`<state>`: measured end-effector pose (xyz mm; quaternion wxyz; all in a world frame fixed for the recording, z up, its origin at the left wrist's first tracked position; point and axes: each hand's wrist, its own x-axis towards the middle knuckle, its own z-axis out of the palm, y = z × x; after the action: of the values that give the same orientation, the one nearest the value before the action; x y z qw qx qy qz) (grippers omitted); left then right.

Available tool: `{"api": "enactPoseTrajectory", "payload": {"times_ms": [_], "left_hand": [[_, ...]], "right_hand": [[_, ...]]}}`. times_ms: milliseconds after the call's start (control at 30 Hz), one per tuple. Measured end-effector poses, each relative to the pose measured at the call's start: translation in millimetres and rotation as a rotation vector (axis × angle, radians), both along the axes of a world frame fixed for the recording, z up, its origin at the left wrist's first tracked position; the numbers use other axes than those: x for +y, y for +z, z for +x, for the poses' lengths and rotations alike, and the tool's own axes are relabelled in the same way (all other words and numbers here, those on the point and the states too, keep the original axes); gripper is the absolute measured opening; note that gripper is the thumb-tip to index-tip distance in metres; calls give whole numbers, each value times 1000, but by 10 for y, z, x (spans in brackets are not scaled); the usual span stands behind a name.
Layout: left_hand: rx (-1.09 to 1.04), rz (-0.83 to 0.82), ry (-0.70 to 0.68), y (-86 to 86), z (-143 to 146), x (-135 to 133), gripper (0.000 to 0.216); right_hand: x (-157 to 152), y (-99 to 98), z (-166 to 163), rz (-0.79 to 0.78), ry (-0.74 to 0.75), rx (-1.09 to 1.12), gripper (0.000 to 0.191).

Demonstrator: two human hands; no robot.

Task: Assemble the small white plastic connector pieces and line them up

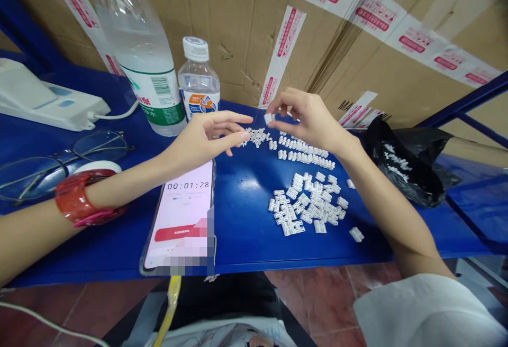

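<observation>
My right hand (304, 117) pinches a small white plastic piece (269, 118) between thumb and fingertips, above the back of the blue shelf (246, 199). Left of it, my left hand (216, 131) hovers with its fingers apart and nothing visible in them. Just beyond the left fingertips lies a heap of tiny white parts (257, 136). Rows of small white pieces (307, 157) stand under my right hand, partly hidden by it. Nearer the front edge spreads a loose pile of white plastic blocks (317, 204), with a single block (356, 234) off to its right.
A phone (184, 204) showing a timer lies left of the pile. Behind stand a large water bottle (153, 77) and a smaller bottle (199, 80). Glasses (95, 146) and a power strip (51, 98) sit left. A black plastic bag (416, 177) holds white parts at right. Cardboard boxes (222, 8) wall the back.
</observation>
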<state>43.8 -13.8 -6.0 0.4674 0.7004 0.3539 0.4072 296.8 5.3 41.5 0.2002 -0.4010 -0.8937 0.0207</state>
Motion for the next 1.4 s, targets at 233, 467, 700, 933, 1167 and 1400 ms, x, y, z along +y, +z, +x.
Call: {"api": "enactPoseTrajectory", "payload": {"times_ms": [233, 467, 700, 933, 1167, 1400], "left_hand": [[55, -47, -49, -2, -8, 21, 18], [-17, -53, -51, -60, -27, 66, 16], [23, -47, -70, -45, -18, 56, 17], [51, -43, -74, -33, -10, 21, 19], [23, -32, -61, -30, -12, 15, 17], [-11, -28, -52, -41, -7, 34, 15]], "right_hand": [[305, -279, 209, -237, -247, -236, 11], [191, -141, 192, -224, -197, -282, 18], [-489, 173, -121, -585, -39, -498, 23], [-870, 64, -356, -368, -38, -791, 21], [-754, 52, -303, -383, -32, -749, 20], [-831, 25, -354, -333, 54, -705, 25]]}}
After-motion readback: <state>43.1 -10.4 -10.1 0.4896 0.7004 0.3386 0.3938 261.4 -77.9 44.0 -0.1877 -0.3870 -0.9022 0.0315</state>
